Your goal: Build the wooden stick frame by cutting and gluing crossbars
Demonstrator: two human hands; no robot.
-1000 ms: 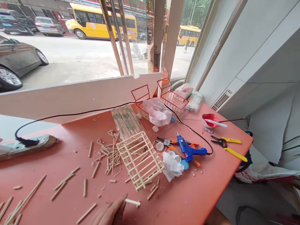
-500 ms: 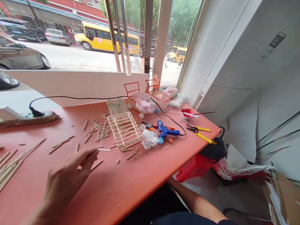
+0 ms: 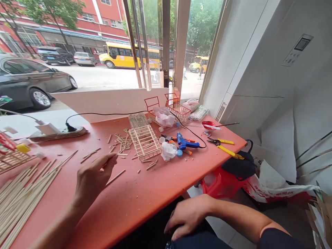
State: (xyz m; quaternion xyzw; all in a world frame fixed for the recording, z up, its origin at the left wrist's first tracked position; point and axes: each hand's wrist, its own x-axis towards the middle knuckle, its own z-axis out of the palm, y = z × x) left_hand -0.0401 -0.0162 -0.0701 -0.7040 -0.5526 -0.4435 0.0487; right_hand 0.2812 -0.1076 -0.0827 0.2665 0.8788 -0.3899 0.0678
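Note:
My left hand (image 3: 94, 169) is over the orange table, thumb and fingertips pinched together; whatever is between them is too small to make out. A thin wooden stick (image 3: 115, 177) lies on the table beside it. Short cut stick pieces (image 3: 121, 141) are scattered just beyond the hand. To their right, a ladder-like wooden stick frame (image 3: 145, 142) lies partly over a clear packet of sticks (image 3: 138, 121). My right hand (image 3: 190, 212) rests on my lap below the table edge, its fingers loosely apart and holding nothing.
A blue glue gun (image 3: 185, 142), yellow-handled pliers (image 3: 225, 148) and crumpled white plastic (image 3: 168, 151) lie to the right. Red-handled stick baskets (image 3: 178, 111) stand at the back. Long sticks (image 3: 23, 197) and a power strip (image 3: 59, 135) are at left.
The view has shifted left, bringing the long sticks and another basket into view. My right hand has come into sight on my lap. The left hand stays pinched over the table.

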